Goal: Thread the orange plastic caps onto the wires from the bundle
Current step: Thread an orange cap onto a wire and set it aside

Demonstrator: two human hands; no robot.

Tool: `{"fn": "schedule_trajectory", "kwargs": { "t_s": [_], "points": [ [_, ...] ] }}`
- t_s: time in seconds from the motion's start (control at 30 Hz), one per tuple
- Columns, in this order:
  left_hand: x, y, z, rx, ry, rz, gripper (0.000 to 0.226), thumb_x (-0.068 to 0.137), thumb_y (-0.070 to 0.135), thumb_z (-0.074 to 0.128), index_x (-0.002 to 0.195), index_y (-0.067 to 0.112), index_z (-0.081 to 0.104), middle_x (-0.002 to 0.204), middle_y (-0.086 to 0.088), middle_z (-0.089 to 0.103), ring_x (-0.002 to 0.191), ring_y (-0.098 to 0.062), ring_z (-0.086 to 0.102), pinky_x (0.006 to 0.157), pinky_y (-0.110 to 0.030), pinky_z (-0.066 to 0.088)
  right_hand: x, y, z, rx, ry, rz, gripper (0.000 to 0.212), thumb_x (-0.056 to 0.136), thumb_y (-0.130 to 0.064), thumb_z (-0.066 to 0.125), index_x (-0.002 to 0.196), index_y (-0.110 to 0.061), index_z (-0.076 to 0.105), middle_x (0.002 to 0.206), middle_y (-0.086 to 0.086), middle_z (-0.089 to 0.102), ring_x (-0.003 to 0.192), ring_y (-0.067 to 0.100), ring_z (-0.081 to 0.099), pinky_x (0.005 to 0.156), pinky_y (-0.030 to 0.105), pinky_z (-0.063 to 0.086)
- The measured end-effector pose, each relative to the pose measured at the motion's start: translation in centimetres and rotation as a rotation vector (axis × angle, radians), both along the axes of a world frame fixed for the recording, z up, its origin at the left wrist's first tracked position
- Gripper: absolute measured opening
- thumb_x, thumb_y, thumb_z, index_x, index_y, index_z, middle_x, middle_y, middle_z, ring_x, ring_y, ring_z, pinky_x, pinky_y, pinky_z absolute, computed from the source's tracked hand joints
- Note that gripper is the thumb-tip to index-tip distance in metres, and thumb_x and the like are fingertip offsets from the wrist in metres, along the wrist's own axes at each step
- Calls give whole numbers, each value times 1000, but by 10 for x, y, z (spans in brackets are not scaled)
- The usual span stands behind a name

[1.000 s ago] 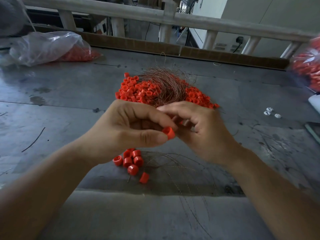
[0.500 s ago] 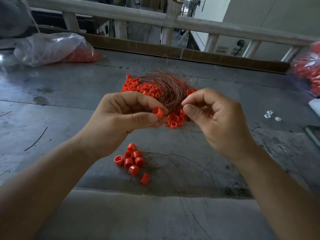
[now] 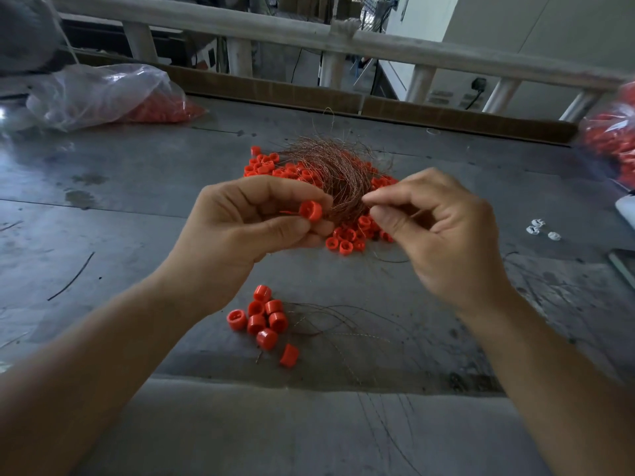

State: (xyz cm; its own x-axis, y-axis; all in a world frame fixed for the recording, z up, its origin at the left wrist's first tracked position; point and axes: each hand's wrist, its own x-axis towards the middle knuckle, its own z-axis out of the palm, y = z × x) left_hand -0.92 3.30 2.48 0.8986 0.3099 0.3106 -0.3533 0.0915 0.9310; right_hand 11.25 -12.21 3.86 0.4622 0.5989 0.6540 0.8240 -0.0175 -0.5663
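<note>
Pinching orange cap (image 3: pixel 310 210), left hand (image 3: pixel 247 231); right hand (image 3: pixel 443 235), wire (image 3: pixel 415 214).

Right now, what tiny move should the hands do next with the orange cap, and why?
Probably the right hand should slide its pinched wire across to the orange cap. The left hand holds that cap up beside the wire bundle, open end showing, and the two hands are close but apart.
</note>
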Motion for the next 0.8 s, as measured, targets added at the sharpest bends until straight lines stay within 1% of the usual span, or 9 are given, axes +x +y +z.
{"fn": "schedule_trajectory", "kwargs": {
  "t_s": [0.07, 0.13, 0.23, 0.3, 0.43, 0.5, 0.6, 0.7, 0.8],
  "points": [
    [2, -1, -1, 23, 15, 39, 26, 66, -1, 68, 90, 9, 71, 90, -6, 73, 78, -16, 70, 68, -21, 54, 1, -2, 3, 42, 60, 8, 20, 79, -12, 66, 94, -25, 63, 77, -10, 58, 70, -1, 54, 65, 11, 41],
    [3, -3, -3, 48, 32, 59, 29, 65, 1, 65, 92, 10, 69, 87, -3, 73, 77, -14, 70, 68, -18, 53, -2, -2, 4, 52, 96, 31, 19, 78, -14, 66, 88, -30, 62, 76, -6, 61, 68, 3, 55, 63, 16, 44],
    [3, -5, -4, 66, 40, 74, 31, 63, 3, 63, 91, 12, 71, 86, -2, 73, 76, -14, 70, 67, -17, 53, -7, 0, 3, 31, 97, 52, 19, 78, -16, 65, 82, -33, 60, 75, -10, 60, 65, 2, 54, 60, 13, 42],
    [3, -4, -3, 53, 38, 84, 29, 61, 4, 65, 87, 14, 73, 82, -3, 73, 74, -15, 70, 66, -18, 53, -9, 1, 2, 20, 91, 59, 18, 77, -15, 65, 81, -32, 60, 74, -11, 59, 64, 1, 53, 58, 10, 39],
    [3, -6, -2, 103, 54, 91, 25, 58, 9, 67, 81, 16, 74, 77, -2, 72, 67, -11, 67, 64, -17, 52, -12, 2, 0, 3, 87, 87, 14, 77, -11, 65, 82, -24, 62, 73, -10, 58, 65, -1, 54, 58, 7, 39],
    [3, -8, -1, 118, 62, 89, 28, 56, 11, 67, 84, 15, 72, 78, 0, 73, 68, -10, 67, 64, -17, 53, -13, 3, 0, -12, 76, 97, 15, 77, -10, 65, 81, -24, 61, 72, -10, 58, 66, -1, 54, 59, 7, 40],
    [2, -8, 0, 117, 70, 63, 29, 57, 10, 69, 86, 13, 69, 81, -3, 73, 73, -12, 68, 66, -18, 53, -13, 2, 0, -24, 73, 95, 17, 77, -11, 65, 79, -26, 60, 72, -10, 58, 66, 1, 54, 59, 8, 40],
    [3, -9, 0, 139, 79, 67, 27, 58, 7, 70, 84, 10, 67, 76, -3, 72, 71, -12, 69, 63, -18, 53, -13, 2, 0, -18, 94, 101, 18, 79, -8, 63, 78, -26, 59, 72, -10, 58, 64, -2, 54, 59, 7, 39],
    [4, -10, 0, 147, 97, 113, 32, 51, 12, 70, 83, 16, 68, 73, 2, 70, 67, -9, 68, 62, -16, 52, -13, 2, -1, -31, 104, 117, 17, 80, -6, 60, 81, -23, 60, 71, -12, 55, 63, -4, 52, 58, 7, 38]
  ]
}}
